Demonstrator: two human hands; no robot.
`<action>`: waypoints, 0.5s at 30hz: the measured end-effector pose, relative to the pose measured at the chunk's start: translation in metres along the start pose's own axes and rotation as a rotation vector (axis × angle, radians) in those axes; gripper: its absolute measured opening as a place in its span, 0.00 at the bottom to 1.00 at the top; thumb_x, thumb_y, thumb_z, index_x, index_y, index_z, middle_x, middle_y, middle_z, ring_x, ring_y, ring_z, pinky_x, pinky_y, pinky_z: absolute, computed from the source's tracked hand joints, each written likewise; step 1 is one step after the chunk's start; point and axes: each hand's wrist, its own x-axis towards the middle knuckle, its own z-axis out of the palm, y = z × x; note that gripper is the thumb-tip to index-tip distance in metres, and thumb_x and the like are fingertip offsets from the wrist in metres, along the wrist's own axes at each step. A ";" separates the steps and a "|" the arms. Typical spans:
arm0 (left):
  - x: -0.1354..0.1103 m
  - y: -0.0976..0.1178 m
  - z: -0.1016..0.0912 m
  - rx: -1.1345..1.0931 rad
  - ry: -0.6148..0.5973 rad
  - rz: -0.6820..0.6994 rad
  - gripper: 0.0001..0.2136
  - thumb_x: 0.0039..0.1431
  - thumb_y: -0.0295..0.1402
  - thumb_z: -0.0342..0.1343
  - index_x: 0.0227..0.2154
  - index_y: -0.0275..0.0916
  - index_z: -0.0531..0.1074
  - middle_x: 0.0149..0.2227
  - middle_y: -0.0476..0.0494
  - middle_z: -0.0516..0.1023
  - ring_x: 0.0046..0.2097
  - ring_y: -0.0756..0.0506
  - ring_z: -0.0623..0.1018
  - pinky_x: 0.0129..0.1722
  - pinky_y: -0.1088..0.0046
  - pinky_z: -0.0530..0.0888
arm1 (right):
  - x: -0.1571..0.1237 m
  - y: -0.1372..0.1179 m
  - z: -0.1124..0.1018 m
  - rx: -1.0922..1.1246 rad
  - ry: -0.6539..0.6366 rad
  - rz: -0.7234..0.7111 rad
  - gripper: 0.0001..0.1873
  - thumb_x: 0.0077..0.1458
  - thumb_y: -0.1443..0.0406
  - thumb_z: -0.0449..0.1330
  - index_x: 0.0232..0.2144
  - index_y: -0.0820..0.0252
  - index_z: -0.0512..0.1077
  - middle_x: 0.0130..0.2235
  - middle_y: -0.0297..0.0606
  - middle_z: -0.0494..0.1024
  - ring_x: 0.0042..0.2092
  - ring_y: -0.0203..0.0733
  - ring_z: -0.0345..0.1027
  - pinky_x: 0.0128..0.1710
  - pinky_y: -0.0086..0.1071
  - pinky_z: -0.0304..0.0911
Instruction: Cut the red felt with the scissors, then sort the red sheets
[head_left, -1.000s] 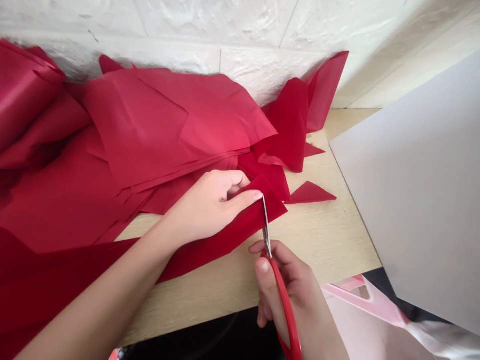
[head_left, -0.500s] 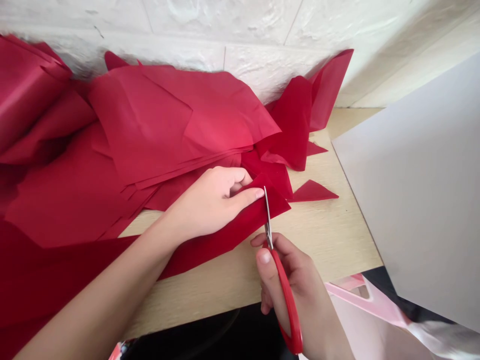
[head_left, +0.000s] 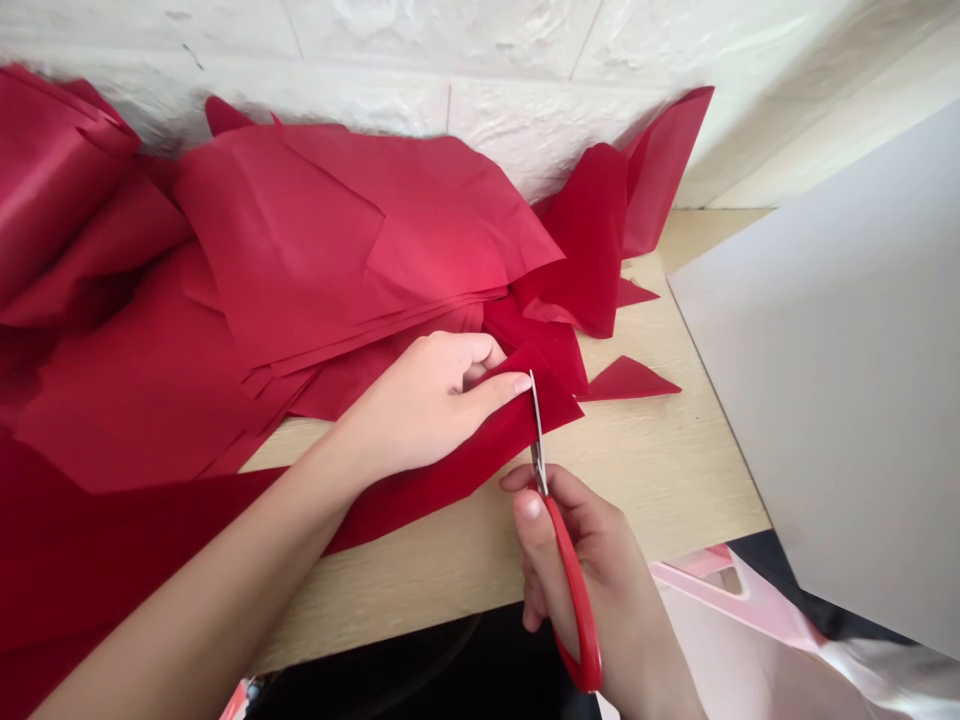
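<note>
My left hand (head_left: 424, 405) pinches a folded strip of red paper (head_left: 457, 465) near its end, thumb on top. My right hand (head_left: 592, 570) grips red-handled scissors (head_left: 566, 580). Their metal blades (head_left: 535, 425) point away from me and cut into the strip just right of my left thumb. The tip of the strip (head_left: 559, 400) sticks out past the blades.
A big heap of red paper sheets (head_left: 300, 240) covers the wooden table (head_left: 660, 470) up to the white wall. Red triangular offcuts (head_left: 626, 380) lie to the right. A large white sheet (head_left: 840, 370) stands at the right, with a pink item (head_left: 720, 595) below the table's edge.
The blades have advanced a little further through the strip and closed slightly. Both hands stay almost in place; the view has shifted slightly.
</note>
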 end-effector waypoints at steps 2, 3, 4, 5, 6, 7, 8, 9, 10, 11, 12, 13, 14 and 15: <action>0.000 0.000 0.000 0.000 0.002 0.005 0.17 0.68 0.45 0.57 0.31 0.35 0.70 0.25 0.51 0.74 0.25 0.56 0.64 0.23 0.78 0.59 | 0.005 0.007 -0.001 0.005 -0.032 -0.087 0.37 0.56 0.32 0.61 0.42 0.59 0.70 0.18 0.25 0.57 0.18 0.31 0.55 0.19 0.25 0.59; 0.000 0.000 0.000 0.000 0.000 0.009 0.17 0.68 0.45 0.56 0.31 0.35 0.70 0.25 0.51 0.73 0.24 0.56 0.64 0.22 0.78 0.59 | 0.008 0.011 -0.002 0.004 -0.052 -0.149 0.35 0.59 0.34 0.61 0.43 0.60 0.70 0.17 0.26 0.58 0.17 0.31 0.55 0.19 0.25 0.58; 0.000 0.000 0.000 0.000 -0.003 0.016 0.17 0.68 0.45 0.56 0.31 0.35 0.70 0.25 0.51 0.73 0.24 0.56 0.63 0.22 0.79 0.59 | 0.011 0.014 -0.004 0.002 -0.070 -0.218 0.33 0.62 0.37 0.60 0.43 0.61 0.71 0.16 0.26 0.59 0.17 0.31 0.56 0.19 0.25 0.57; -0.001 0.001 0.000 0.002 -0.004 0.025 0.17 0.68 0.45 0.56 0.31 0.35 0.70 0.24 0.52 0.72 0.24 0.56 0.63 0.22 0.79 0.59 | 0.013 0.017 -0.005 0.000 -0.083 -0.280 0.30 0.64 0.39 0.60 0.43 0.61 0.71 0.16 0.27 0.61 0.17 0.31 0.56 0.20 0.25 0.57; -0.001 0.002 -0.001 0.006 -0.005 0.031 0.17 0.68 0.44 0.57 0.31 0.36 0.70 0.24 0.52 0.72 0.25 0.56 0.63 0.22 0.79 0.60 | 0.015 0.018 -0.006 -0.003 -0.089 -0.328 0.28 0.66 0.41 0.60 0.43 0.62 0.72 0.16 0.27 0.62 0.17 0.31 0.58 0.20 0.24 0.57; -0.001 0.002 -0.001 0.013 -0.005 0.035 0.16 0.68 0.44 0.57 0.30 0.36 0.69 0.24 0.52 0.71 0.25 0.56 0.63 0.23 0.79 0.60 | 0.017 0.019 -0.006 -0.010 -0.087 -0.356 0.26 0.67 0.43 0.60 0.43 0.62 0.72 0.16 0.28 0.63 0.18 0.31 0.59 0.21 0.24 0.58; -0.001 0.003 -0.002 0.020 -0.002 0.037 0.16 0.68 0.43 0.57 0.29 0.36 0.69 0.24 0.52 0.71 0.25 0.56 0.64 0.22 0.79 0.60 | 0.018 0.020 -0.007 -0.015 -0.083 -0.370 0.25 0.68 0.44 0.60 0.43 0.62 0.73 0.16 0.28 0.64 0.18 0.31 0.60 0.21 0.24 0.59; -0.001 0.004 -0.003 0.025 -0.002 0.035 0.16 0.68 0.43 0.57 0.29 0.36 0.68 0.24 0.52 0.71 0.25 0.55 0.64 0.22 0.79 0.60 | 0.019 0.020 -0.007 -0.016 -0.081 -0.376 0.24 0.68 0.45 0.61 0.42 0.62 0.73 0.17 0.28 0.65 0.19 0.31 0.61 0.21 0.24 0.59; -0.001 0.004 -0.003 0.030 0.001 0.034 0.16 0.68 0.43 0.57 0.29 0.36 0.68 0.24 0.52 0.71 0.25 0.55 0.64 0.22 0.78 0.60 | 0.020 0.020 -0.006 -0.013 -0.080 -0.372 0.23 0.67 0.46 0.62 0.42 0.61 0.73 0.17 0.28 0.65 0.19 0.31 0.61 0.21 0.24 0.59; -0.001 0.004 -0.004 0.034 0.002 0.031 0.17 0.68 0.43 0.57 0.28 0.36 0.68 0.24 0.52 0.72 0.25 0.55 0.65 0.22 0.78 0.60 | 0.020 0.020 -0.006 -0.004 -0.079 -0.363 0.23 0.66 0.46 0.63 0.42 0.61 0.73 0.17 0.28 0.65 0.19 0.31 0.61 0.21 0.24 0.59; -0.001 0.004 -0.004 0.038 0.004 0.027 0.16 0.68 0.43 0.57 0.28 0.36 0.68 0.24 0.51 0.72 0.25 0.55 0.65 0.23 0.77 0.60 | 0.021 0.020 -0.006 0.005 -0.080 -0.351 0.22 0.65 0.47 0.64 0.41 0.61 0.73 0.17 0.27 0.65 0.18 0.32 0.60 0.20 0.25 0.58; -0.001 0.004 -0.004 0.040 0.003 0.024 0.16 0.68 0.43 0.57 0.29 0.36 0.68 0.24 0.51 0.73 0.25 0.55 0.66 0.23 0.77 0.61 | 0.021 0.019 -0.005 0.009 -0.080 -0.337 0.22 0.64 0.47 0.65 0.41 0.61 0.73 0.17 0.27 0.64 0.18 0.32 0.60 0.20 0.25 0.57; -0.001 0.004 -0.005 0.040 0.001 0.021 0.16 0.68 0.43 0.57 0.29 0.36 0.69 0.25 0.51 0.74 0.25 0.54 0.67 0.23 0.76 0.61 | 0.021 0.018 -0.005 0.008 -0.082 -0.325 0.23 0.63 0.46 0.66 0.40 0.60 0.73 0.17 0.27 0.63 0.18 0.32 0.59 0.20 0.25 0.57; -0.001 0.003 -0.005 0.040 -0.003 0.016 0.16 0.68 0.43 0.57 0.29 0.36 0.69 0.25 0.50 0.74 0.25 0.54 0.67 0.23 0.76 0.61 | 0.020 0.017 -0.005 -0.002 -0.082 -0.305 0.24 0.62 0.45 0.67 0.40 0.60 0.73 0.17 0.26 0.62 0.19 0.32 0.58 0.21 0.26 0.56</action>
